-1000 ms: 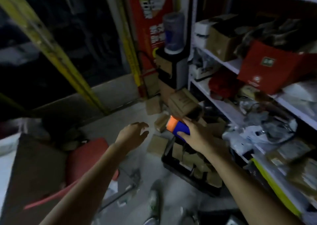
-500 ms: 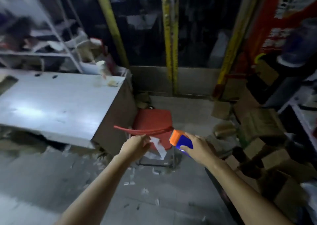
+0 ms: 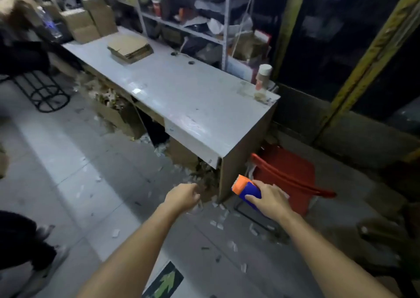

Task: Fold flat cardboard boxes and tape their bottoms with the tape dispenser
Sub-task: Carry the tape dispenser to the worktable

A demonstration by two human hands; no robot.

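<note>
Grey table (image 3: 181, 88) ahead, flat cardboard stack (image 3: 130, 47) far up-left, nearer slack, empty left hand (image 3: 184, 196); right hand (image 3: 270, 201) clasping tape dispenser (image 3: 246, 189).

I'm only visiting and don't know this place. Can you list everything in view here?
grey rectangular desk: one, grey, centre
stack of flat brown cardboard boxes: one stack, brown, on the desk's far part
folded brown cardboard boxes: several, brown, at the desk's far left end
pale-capped bottle: one, on the desk's back right corner
red plastic chair: one, red, on the floor beside the desk's near end
metal shelving rack: one, pale, cluttered, behind the desk
white paper scraps: many, white, on the floor
orange-and-blue tape dispenser: one, in the right hand
left hand: loosely curled, holds nothing
right hand: grips the tape dispenser
</note>
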